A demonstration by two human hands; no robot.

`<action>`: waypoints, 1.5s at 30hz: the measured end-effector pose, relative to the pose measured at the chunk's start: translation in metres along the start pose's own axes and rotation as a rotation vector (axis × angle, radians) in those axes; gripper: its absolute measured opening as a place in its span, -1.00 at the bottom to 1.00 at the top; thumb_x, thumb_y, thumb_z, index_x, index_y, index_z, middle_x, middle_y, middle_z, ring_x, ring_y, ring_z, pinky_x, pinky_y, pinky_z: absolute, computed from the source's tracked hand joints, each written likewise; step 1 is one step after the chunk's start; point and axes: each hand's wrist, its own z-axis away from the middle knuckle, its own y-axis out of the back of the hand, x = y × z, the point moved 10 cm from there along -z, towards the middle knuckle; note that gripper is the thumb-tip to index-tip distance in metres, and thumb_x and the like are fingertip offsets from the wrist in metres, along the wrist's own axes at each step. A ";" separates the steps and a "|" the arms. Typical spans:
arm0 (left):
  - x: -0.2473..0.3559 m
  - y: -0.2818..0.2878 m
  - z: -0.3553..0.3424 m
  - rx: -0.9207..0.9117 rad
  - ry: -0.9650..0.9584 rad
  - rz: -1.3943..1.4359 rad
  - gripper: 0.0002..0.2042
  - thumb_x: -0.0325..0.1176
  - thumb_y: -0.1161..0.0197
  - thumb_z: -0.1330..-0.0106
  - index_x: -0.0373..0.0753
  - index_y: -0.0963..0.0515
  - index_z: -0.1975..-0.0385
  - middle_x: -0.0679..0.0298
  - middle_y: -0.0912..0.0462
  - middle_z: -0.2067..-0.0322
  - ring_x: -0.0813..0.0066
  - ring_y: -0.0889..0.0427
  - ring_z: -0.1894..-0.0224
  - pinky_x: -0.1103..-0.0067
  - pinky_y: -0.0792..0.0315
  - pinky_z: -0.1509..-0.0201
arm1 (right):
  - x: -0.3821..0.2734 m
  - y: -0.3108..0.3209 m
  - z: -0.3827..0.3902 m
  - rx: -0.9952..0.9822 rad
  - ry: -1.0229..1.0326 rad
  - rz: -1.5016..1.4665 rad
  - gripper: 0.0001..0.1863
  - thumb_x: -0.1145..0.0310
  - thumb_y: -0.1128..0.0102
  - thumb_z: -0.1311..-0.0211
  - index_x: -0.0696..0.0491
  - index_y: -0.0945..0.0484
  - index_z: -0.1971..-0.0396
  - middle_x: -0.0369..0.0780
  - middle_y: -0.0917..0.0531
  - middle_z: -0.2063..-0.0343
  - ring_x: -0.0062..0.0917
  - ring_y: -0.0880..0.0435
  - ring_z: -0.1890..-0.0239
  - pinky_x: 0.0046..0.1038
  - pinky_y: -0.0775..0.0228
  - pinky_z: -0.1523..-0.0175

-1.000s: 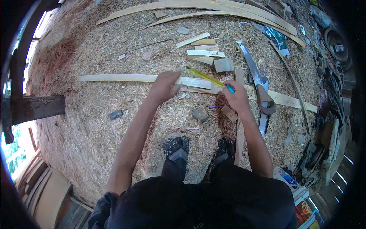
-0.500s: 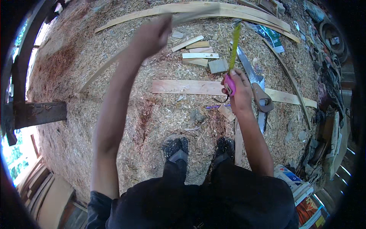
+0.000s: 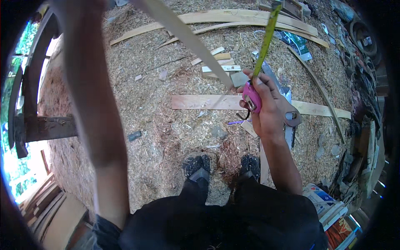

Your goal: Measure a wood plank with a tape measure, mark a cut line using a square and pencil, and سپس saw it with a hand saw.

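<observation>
My left hand (image 3: 81,8) is raised at the top left, blurred, its fingers unclear. A pale wooden strip (image 3: 187,42) slants from the top edge down toward the middle, also blurred. My right hand (image 3: 268,104) grips a pink tape measure (image 3: 252,98), whose yellow blade (image 3: 265,46) is pulled out and points upward. Beneath and beside that hand lie a hand saw (image 3: 291,118) and a flat board (image 3: 200,101), with a second pale strip (image 3: 318,109) running to the right. Small offcuts (image 3: 221,68) lie above the board, and a purple pen (image 3: 235,123) below it.
Long bent strips (image 3: 225,16) and a green plastic bag (image 3: 298,43) lie at the top. My feet (image 3: 196,168) stand on shavings. A dark timber frame (image 3: 50,127) is at the left, stacked boards (image 3: 56,216) at lower left, piled clutter (image 3: 358,137) along the right.
My left hand has risen up and left from the board, lifting a strip that now slants downward. My right hand has turned the tape measure so its blade swung from leftward to upright.
</observation>
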 end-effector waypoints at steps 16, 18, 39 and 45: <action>-0.002 0.163 0.045 0.490 0.330 0.000 -0.78 -0.41 0.19 -0.56 -0.43 -0.36 0.07 0.08 -0.45 0.32 0.16 -0.51 0.24 0.15 -0.50 0.05 | -0.017 -0.045 0.025 -0.156 0.216 0.298 -0.72 0.38 -0.24 -0.41 0.16 -0.58 -0.04 -0.11 -0.47 -0.28 -0.76 -0.58 0.22 -0.69 -0.42 0.27; 0.016 0.199 0.024 0.391 0.294 0.202 -0.78 -0.39 0.14 -0.54 -0.43 -0.38 0.18 0.04 -0.47 0.34 0.18 -0.53 0.26 0.20 -0.47 -0.07 | -0.021 -0.056 0.034 -0.209 0.233 0.310 -0.74 0.37 -0.25 -0.40 0.18 -0.58 0.01 -0.08 -0.44 -0.31 -0.73 -0.58 0.16 -0.66 -0.44 0.16; -0.157 0.106 0.463 0.660 1.376 0.300 -0.69 -0.30 0.17 -0.62 -0.28 -0.22 -0.24 -0.01 -0.46 -0.07 0.09 -0.50 -0.17 0.03 -0.50 -0.25 | 0.075 0.080 -0.014 -0.038 0.166 1.317 -0.75 0.24 -0.26 -0.22 0.08 -0.65 0.21 0.03 -0.56 0.00 0.00 -0.64 0.02 -0.08 -0.51 -0.08; -0.154 0.153 0.464 0.506 1.425 0.111 -0.79 -0.46 -0.09 -0.52 -0.34 -0.45 -0.07 0.11 -0.66 0.12 0.23 -0.71 0.13 0.37 -0.72 0.09 | 0.039 0.140 -0.018 0.049 0.300 1.434 -0.72 0.25 -0.31 -0.16 0.10 -0.71 0.21 -0.01 -0.66 0.10 -0.03 -0.66 0.05 -0.15 -0.51 -0.07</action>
